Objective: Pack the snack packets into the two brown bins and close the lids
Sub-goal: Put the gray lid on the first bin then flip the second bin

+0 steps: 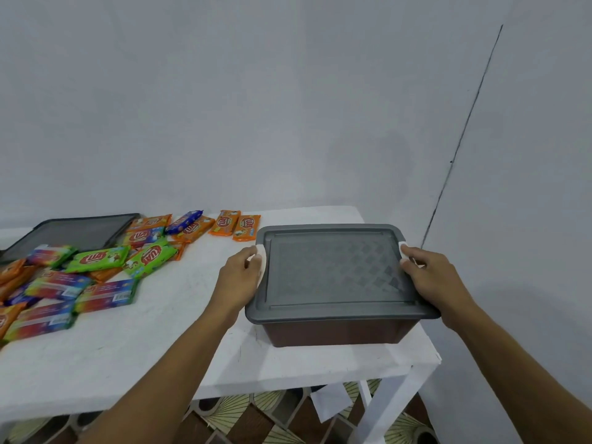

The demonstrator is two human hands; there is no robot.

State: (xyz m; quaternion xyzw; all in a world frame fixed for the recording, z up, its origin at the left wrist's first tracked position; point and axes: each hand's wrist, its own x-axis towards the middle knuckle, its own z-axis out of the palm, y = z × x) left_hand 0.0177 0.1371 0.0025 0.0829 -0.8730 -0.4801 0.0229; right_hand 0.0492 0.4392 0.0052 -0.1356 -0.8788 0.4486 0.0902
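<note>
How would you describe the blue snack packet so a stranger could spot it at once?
On the white table, look left of the lidded brown bin to the spread of snack packets. In the back row near the wall, the blue packet lies tilted across an orange packet; it is the only dark blue wrapper among orange neighbours.

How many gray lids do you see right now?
2. One lid sits on the brown bin at the table's right; the other lid lies flat at far left, behind the snack packets.
</note>
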